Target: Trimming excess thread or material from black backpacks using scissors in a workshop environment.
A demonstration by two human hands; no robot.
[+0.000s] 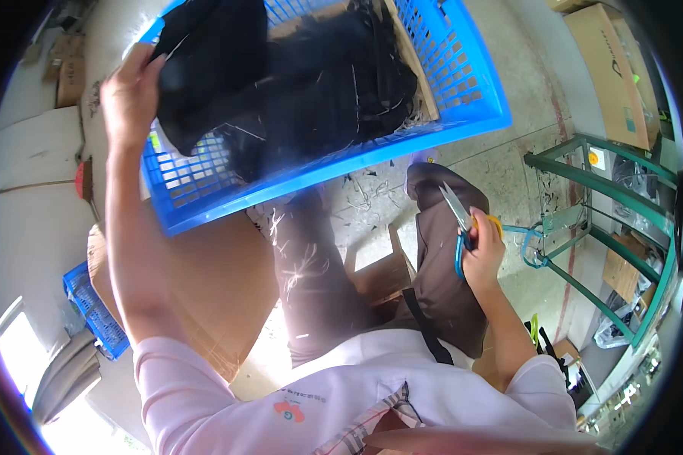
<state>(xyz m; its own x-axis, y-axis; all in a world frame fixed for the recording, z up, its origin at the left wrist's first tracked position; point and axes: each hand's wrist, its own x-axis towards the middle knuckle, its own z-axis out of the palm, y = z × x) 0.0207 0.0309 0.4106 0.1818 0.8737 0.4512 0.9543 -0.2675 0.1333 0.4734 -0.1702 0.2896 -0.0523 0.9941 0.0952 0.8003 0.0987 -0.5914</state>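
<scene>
In the head view, the left hand point(133, 98) is up at the far left corner of a big blue basket point(334, 168), thumb and fingers pinching the edge of a black cloth point(212, 68)! That cloth hangs from the grip down into the basket, over its left side, with more black fabric point(379, 83) lying in folds to the right, pale threads strewn across it. A brown board point(417, 57) stands along the basket's right inner wall.

Over to the right hand point(483, 254), and its fingers are curled around the handles of the scissors point(455, 205), one handle blue, one yellow. The blades point up and to the left, above the person's right knee and well apart from the cloth; whether they are fully closed, one cannot tell.

Down below, white thread ends point(303, 265) cling to the brown trousers point(315, 299), and more scraps point(368, 196) litter the floor between the feet. A sheet of cardboard point(212, 280) leans beside the left leg, just under the basket, while a green metal frame point(615, 193) stands at the right with a blue cord point(530, 250) looped around its bar
</scene>
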